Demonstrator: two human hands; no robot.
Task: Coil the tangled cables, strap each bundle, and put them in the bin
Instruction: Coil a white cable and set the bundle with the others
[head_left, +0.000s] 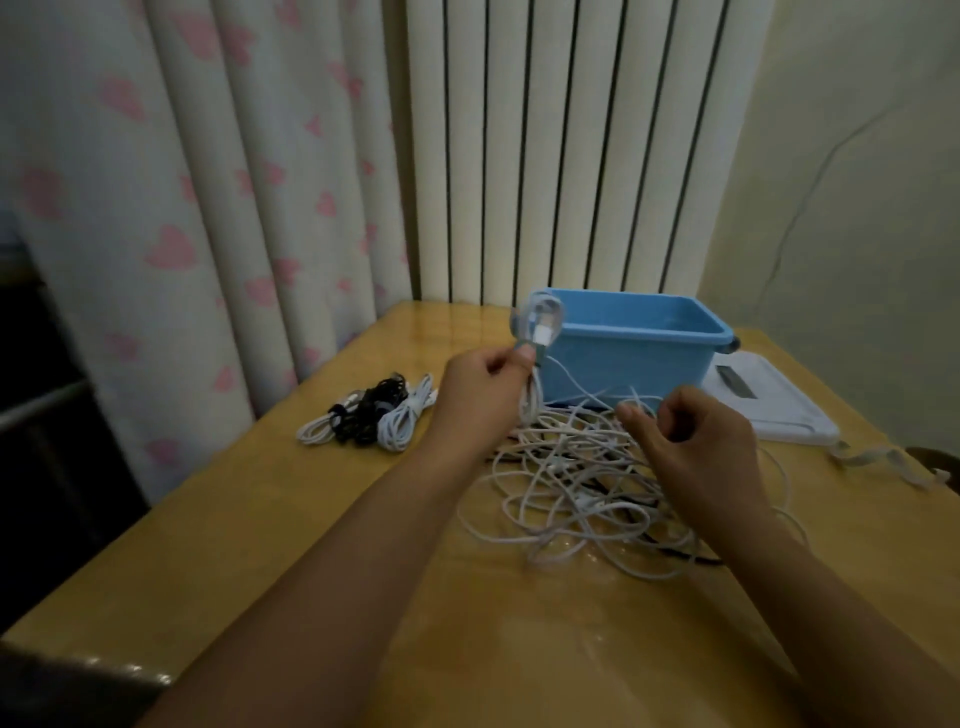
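The wooden table (291, 519) is spreading out beneath both forearms, and the blue bin (639, 353) is sitting just beyond the hands, nearer the left one's fingertips than the right's. Between the hands and trailing under the right wrist, the tangled cables (576, 493) are lying in a loose white heap with a dark strand or two running through it. Off to the far side of the left hand, a cluster of finished bundles (371, 415) is waiting outside the bin. The left hand (485, 387) is pinching a small white coil (537, 327) and holding it up in front of the bin's near corner, its long loop standing upright. The right hand (696, 441) is hovering over the heap with fingers curled; whether it is gripping a strand I cannot tell. Motion blur is smearing the coil, and any strap on it is hard to make out.
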